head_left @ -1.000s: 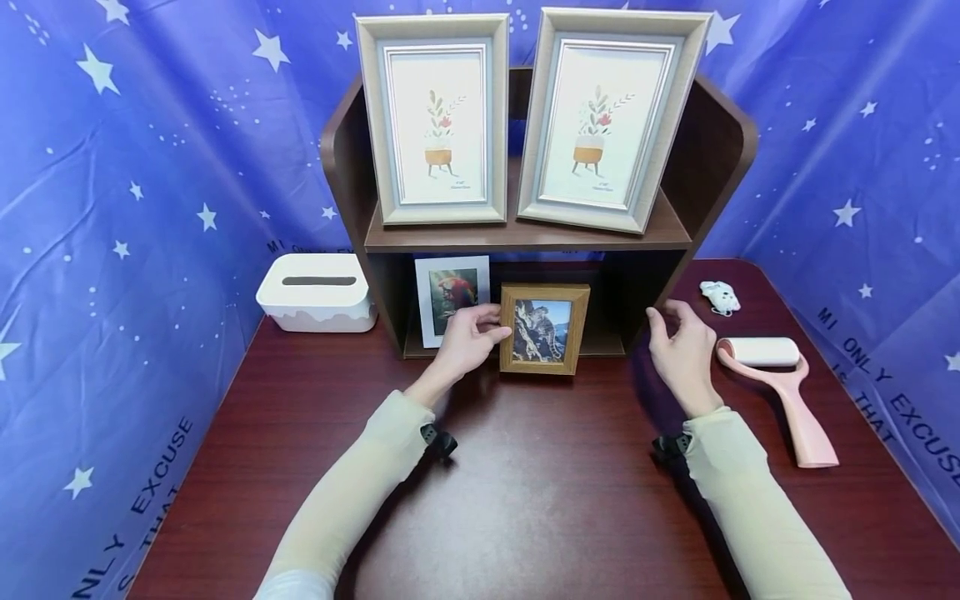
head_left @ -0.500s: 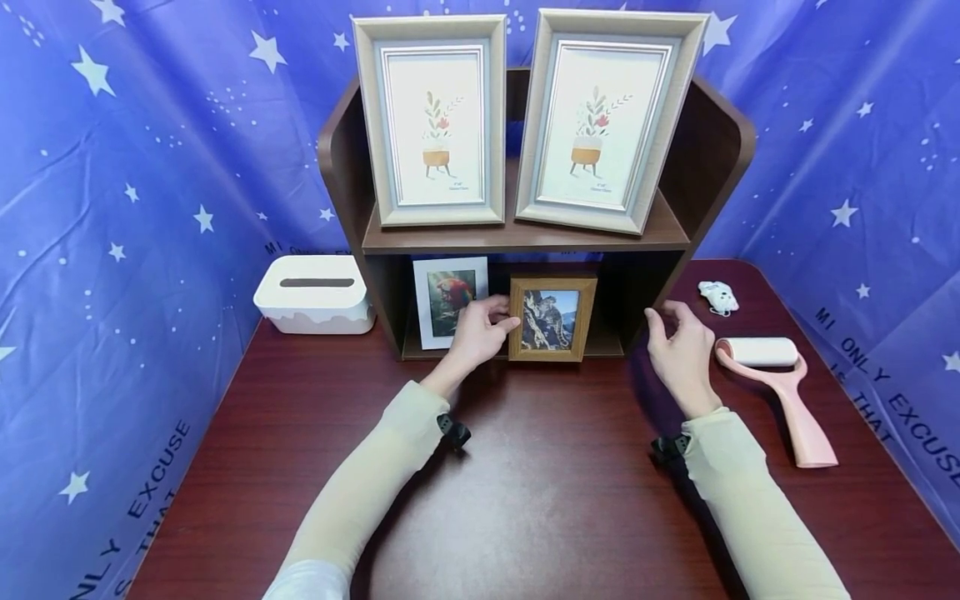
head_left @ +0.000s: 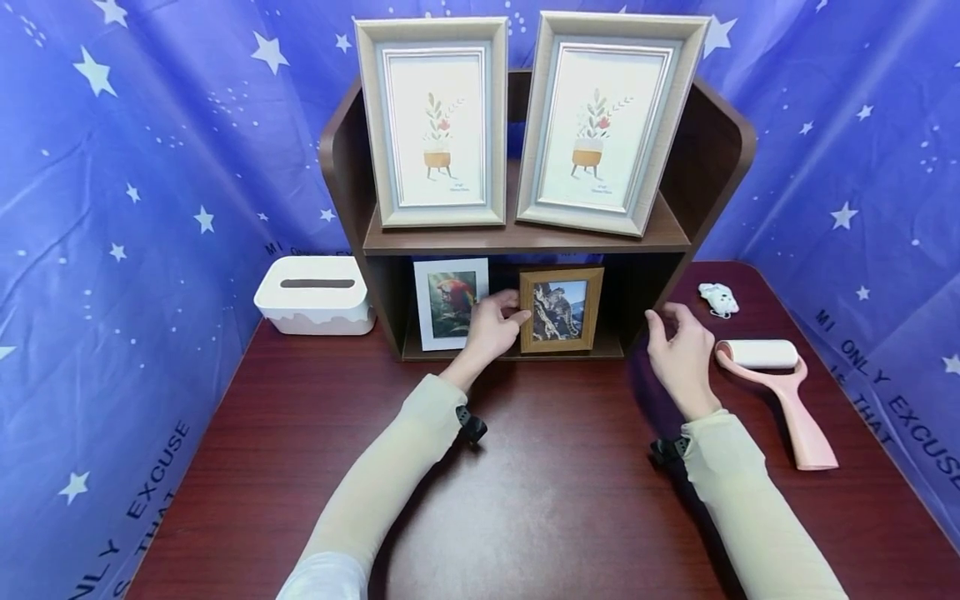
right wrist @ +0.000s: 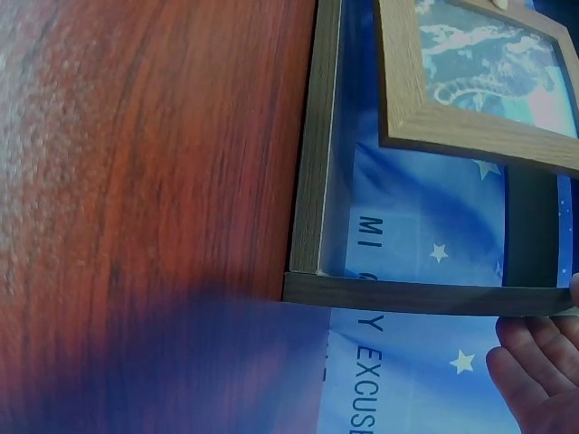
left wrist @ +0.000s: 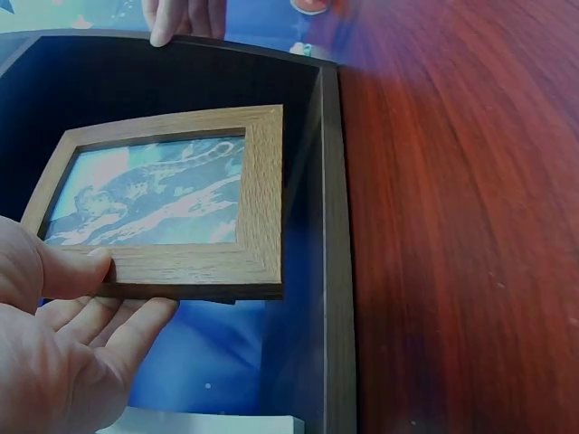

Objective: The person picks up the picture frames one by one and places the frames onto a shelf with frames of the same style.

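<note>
A wooden photo frame [head_left: 560,311] with a leopard picture is in the lower compartment of the dark brown shelf [head_left: 525,240], toward the right. My left hand [head_left: 492,331] pinches its left edge; in the left wrist view the thumb [left wrist: 77,271] lies on the face and the fingers are behind. Left of it, partly behind that hand, stands a white-framed parrot picture [head_left: 442,312]. My right hand [head_left: 681,354] holds the front edge of the shelf's right side panel. The right wrist view shows its fingers [right wrist: 520,371] on the panel's outer side.
Two large cream frames [head_left: 432,212] [head_left: 581,218] lean on the upper shelf. A white tissue box [head_left: 315,312] stands left of the shelf. On the right lie a pink lint roller [head_left: 795,404] and a small white figure [head_left: 719,297]. A starry blue curtain [head_left: 165,275] surrounds the table.
My left hand has carried the wooden frame rightward and back, from the front of the lower compartment to deeper inside. My right hand has stayed at the side panel.
</note>
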Available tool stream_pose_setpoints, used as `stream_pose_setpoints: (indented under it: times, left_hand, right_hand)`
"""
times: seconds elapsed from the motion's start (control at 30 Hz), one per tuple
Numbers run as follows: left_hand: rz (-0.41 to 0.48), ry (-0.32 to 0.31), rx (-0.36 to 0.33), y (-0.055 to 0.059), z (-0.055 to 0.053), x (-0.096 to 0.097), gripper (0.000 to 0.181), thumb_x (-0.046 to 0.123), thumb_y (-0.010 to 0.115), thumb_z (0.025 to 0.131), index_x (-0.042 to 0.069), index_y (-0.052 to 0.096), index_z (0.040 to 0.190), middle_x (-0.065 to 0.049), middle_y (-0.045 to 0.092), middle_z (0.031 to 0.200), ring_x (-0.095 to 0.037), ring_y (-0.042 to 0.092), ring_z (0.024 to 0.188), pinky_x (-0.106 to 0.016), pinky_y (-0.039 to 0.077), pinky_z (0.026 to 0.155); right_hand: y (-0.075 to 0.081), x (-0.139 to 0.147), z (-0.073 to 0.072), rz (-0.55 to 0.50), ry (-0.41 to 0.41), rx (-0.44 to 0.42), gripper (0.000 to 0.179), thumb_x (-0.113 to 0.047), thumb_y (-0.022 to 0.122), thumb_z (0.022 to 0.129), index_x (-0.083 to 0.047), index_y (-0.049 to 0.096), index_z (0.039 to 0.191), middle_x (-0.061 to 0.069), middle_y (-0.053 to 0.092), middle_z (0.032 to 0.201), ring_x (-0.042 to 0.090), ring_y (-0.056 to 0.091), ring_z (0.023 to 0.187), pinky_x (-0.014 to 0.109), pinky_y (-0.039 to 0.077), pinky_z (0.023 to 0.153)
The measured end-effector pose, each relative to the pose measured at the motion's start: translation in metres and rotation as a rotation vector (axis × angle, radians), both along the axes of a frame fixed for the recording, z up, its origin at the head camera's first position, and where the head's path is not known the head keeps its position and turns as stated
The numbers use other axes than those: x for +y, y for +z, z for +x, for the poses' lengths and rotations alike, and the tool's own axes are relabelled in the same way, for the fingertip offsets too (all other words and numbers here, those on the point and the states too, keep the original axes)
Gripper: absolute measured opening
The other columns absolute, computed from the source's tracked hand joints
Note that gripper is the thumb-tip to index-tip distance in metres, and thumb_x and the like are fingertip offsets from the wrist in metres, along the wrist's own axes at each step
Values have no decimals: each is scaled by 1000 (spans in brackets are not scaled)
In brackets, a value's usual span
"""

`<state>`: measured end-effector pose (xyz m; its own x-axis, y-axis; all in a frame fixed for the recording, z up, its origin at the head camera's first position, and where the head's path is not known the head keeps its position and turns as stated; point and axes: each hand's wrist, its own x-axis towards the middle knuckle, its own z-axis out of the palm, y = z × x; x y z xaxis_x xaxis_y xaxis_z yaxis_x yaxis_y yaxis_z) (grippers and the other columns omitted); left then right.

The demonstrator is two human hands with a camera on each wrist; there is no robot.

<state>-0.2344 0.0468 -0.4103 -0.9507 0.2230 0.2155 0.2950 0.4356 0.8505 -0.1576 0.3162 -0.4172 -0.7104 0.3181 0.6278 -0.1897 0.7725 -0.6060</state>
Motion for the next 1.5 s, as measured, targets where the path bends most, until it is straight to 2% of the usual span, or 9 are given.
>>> stream_pose_setpoints:
  times: [0.17, 0.4, 0.67, 0.93, 1.07, 1.3, 1.5]
  left_hand:
    - [-10, 7, -11, 2, -4, 6, 25, 17, 70, 87, 9, 68, 111, -3, 69, 101, -16, 60, 82, -29, 49, 76]
    - [-19, -2, -65, 2, -8, 8, 33, 19, 69, 89, 7, 65, 120, -5, 68, 107, -19, 61, 90, -31, 49, 79]
    - [3, 1, -50, 0, -10, 12, 31, 17, 69, 89, 6, 66, 117, -6, 68, 105, -18, 62, 87, -29, 50, 76]
    - [-9, 9, -47, -3, -12, 15, 32, 17, 69, 89, 6, 65, 119, -6, 68, 105, -16, 61, 82, -28, 50, 73]
    - [-18, 17, -58, -4, -14, 16, 33, 17, 69, 89, 6, 65, 120, -5, 68, 106, -17, 61, 84, -28, 50, 74]
    - [22, 31, -99, -6, -16, 16, 36, 15, 70, 89, 3, 63, 122, -7, 68, 106, -18, 62, 88, -27, 51, 75]
    - [3, 42, -91, -5, -17, 18, 34, 14, 68, 90, 3, 64, 121, -8, 68, 106, -19, 62, 89, -27, 51, 75]
  right_hand:
    - [-1, 2, 0, 1, 4, 5, 26, -21, 66, 91, 4, 65, 98, 16, 68, 90, 32, 62, 80, 40, 42, 71]
    - [0, 2, 0, 1, 1, 15, 24, -20, 66, 91, 4, 66, 98, 15, 69, 89, 29, 61, 78, 37, 41, 69]
    - [0, 1, -2, 3, -4, 16, 24, -20, 66, 90, 3, 66, 98, 13, 69, 88, 24, 62, 76, 30, 41, 68]
    - [1, 0, -1, 4, -6, 19, 24, -19, 67, 90, 3, 66, 98, 14, 69, 89, 26, 63, 77, 35, 42, 69]
    - [1, 0, -1, 2, -7, 13, 24, -20, 66, 91, 3, 66, 98, 15, 69, 89, 26, 62, 77, 35, 42, 69]
    - [1, 0, 0, -1, -4, 9, 24, -19, 66, 91, 4, 66, 99, 16, 69, 89, 27, 62, 77, 37, 43, 70]
    - [1, -1, 1, 1, -1, 10, 24, -19, 66, 90, 4, 65, 99, 17, 69, 90, 29, 62, 77, 39, 43, 70]
